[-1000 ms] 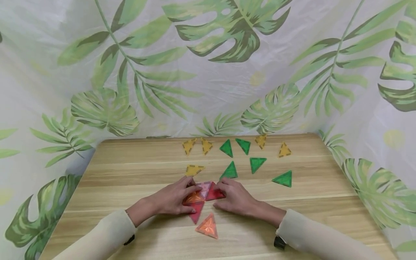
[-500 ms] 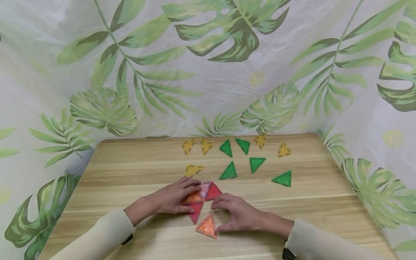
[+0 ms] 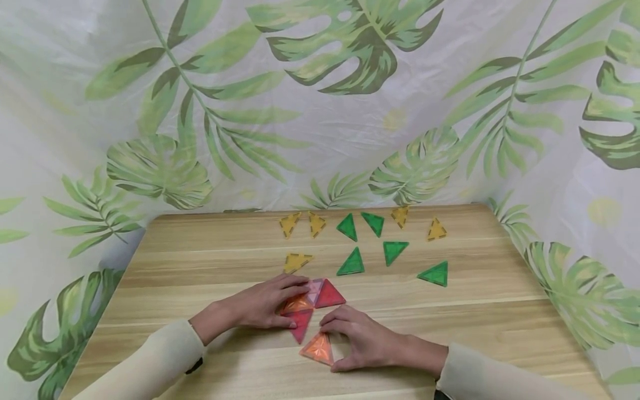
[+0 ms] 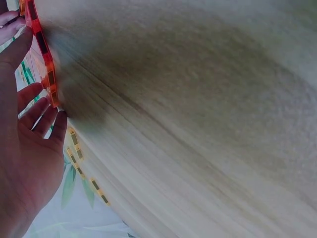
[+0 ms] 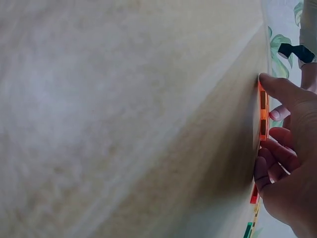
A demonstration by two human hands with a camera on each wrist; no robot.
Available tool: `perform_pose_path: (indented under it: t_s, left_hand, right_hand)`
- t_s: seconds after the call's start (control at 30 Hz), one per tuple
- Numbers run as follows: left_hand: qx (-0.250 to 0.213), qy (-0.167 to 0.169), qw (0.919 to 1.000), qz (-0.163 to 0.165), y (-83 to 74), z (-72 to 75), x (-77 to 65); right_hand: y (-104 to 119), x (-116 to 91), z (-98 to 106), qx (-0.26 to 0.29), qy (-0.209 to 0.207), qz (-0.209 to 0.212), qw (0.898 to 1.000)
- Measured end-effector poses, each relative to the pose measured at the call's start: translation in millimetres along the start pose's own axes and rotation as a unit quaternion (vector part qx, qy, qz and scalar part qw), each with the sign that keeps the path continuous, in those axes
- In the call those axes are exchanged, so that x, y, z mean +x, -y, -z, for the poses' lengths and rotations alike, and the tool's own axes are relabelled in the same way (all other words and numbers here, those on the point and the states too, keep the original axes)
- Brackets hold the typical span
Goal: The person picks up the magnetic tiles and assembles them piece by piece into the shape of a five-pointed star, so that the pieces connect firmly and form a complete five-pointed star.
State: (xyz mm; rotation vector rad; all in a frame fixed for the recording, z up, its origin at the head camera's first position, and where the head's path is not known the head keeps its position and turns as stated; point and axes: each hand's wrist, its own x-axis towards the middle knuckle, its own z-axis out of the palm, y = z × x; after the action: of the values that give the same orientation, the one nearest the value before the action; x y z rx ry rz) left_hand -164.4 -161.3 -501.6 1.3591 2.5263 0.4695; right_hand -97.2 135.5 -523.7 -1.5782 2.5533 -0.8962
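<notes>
My left hand holds a joined group of translucent triangular magnetic tiles, thumb on the lower red tile and fingers along the far side. Partly under that hand lies an orange tile, with a pale pink tile beside it. Another red tile adjoins the pink one on the right. Nearer the front, my right hand grips a separate orange tile, thumb at its lower right corner and fingertips at its top. In the right wrist view, this orange tile shows edge-on between thumb and fingers.
Several green triangular tiles lie flat behind and to the right of the hands. Several yellow ones are scattered toward the back. The wooden table ends at a leaf-patterned cloth.
My right hand has left the upper right red tile, come toward the front and taken the separate orange tile at its corners. The left hand has stayed on the joined tiles.
</notes>
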Motion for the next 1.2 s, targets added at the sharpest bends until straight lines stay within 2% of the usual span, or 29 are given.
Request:
perform_pose_path:
  t_s: [0.3,0.5,0.9,1.2]
  left_hand:
    - [0.001,0.007,1.0000,0.002,0.8,0.8,0.7]
    - [0.008,-0.002,1.0000,0.002,0.9,1.0,-0.2]
    - [0.007,0.001,0.9997,0.024,-2.5,0.5,-1.5]
    - [0.014,-0.009,0.9997,0.020,-3.4,-1.4,-0.8]
  right_hand:
    - [-0.8,-0.4,-1.2,0.020,-0.004,-0.003,1.000]
    - [-3.4,-5.1,0.7,0.029,-0.018,-0.002,0.999]
    - [-12.5,-20.0,12.3,0.056,-0.052,-0.045,0.996]
    - [-19.4,-25.7,16.8,0.030,-0.073,-0.080,0.994]
